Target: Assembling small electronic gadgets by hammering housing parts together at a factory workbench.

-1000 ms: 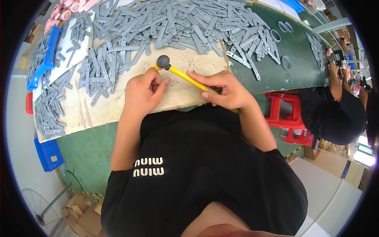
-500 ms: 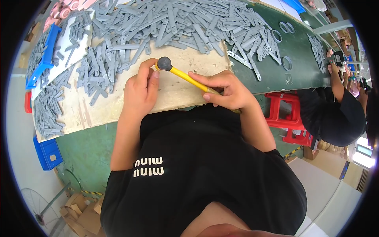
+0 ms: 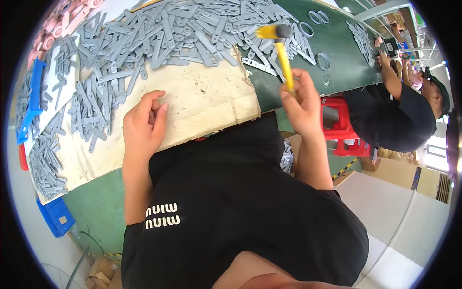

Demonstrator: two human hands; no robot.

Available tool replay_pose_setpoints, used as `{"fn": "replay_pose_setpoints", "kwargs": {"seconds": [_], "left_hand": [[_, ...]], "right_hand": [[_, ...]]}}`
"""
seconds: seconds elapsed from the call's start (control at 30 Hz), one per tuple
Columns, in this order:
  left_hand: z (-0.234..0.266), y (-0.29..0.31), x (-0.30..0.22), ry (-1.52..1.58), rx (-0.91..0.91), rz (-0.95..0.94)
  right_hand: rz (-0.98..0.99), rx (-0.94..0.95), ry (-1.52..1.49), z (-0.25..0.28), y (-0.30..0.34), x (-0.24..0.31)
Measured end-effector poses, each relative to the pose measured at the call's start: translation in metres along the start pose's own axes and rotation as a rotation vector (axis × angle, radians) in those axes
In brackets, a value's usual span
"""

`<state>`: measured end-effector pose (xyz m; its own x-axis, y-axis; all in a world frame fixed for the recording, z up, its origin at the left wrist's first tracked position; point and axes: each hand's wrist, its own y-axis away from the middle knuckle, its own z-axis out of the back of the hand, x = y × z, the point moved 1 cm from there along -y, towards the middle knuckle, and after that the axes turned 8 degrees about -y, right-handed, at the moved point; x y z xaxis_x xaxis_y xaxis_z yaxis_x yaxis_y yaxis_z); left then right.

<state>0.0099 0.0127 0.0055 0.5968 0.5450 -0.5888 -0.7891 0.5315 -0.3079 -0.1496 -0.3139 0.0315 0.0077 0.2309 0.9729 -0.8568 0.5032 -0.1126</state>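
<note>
In my right hand [image 3: 302,102] is a mallet [image 3: 284,58] with a yellow handle and a black and yellow head, slightly blurred. My fingers close round the lower handle, and the head is raised over the far part of the table. My left hand [image 3: 144,120] hovers by the near part of the beige board [image 3: 202,91], its fingers loosely curled and the thumb apart. Nothing shows between them. Beyond both hands spreads a large heap of flat grey strips [image 3: 168,33] with holes at their ends. A smaller pile of the same strips [image 3: 91,103] lies left of my left hand.
Grey rings [image 3: 323,61] and more strips [image 3: 361,41] rest on the green tabletop [image 3: 346,72]. A blue bracket-like piece [image 3: 34,98] and pink parts [image 3: 60,21] are at the left. Red stools [image 3: 335,118] stand at the right beside a seated co-worker [image 3: 392,115].
The mallet has swung up and to the right in my right hand. My left hand has come away from the mallet head. The whole view has shifted a little.
</note>
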Motion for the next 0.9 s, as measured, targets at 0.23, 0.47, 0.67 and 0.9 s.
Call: {"fn": "replay_pose_setpoints", "kwargs": {"seconds": [0.23,0.47,0.67,0.9], "left_hand": [[0.002,-0.008,-0.01,-0.025,0.005,-0.073],[0.001,0.003,-0.005,0.056,-0.051,-0.091],[0.007,0.02,-0.035,0.282,-0.116,-0.175],[0.036,0.042,-0.015,0.159,-0.234,-0.213]], "right_hand": [[-0.103,-0.172,0.589,0.034,-0.001,-0.006],[-0.101,-0.3,0.315,0.001,0.0,0.01],[0.013,0.343,-0.01,-0.07,0.032,0.017],[0.114,0.398,0.099,-0.09,0.026,0.035]]}}
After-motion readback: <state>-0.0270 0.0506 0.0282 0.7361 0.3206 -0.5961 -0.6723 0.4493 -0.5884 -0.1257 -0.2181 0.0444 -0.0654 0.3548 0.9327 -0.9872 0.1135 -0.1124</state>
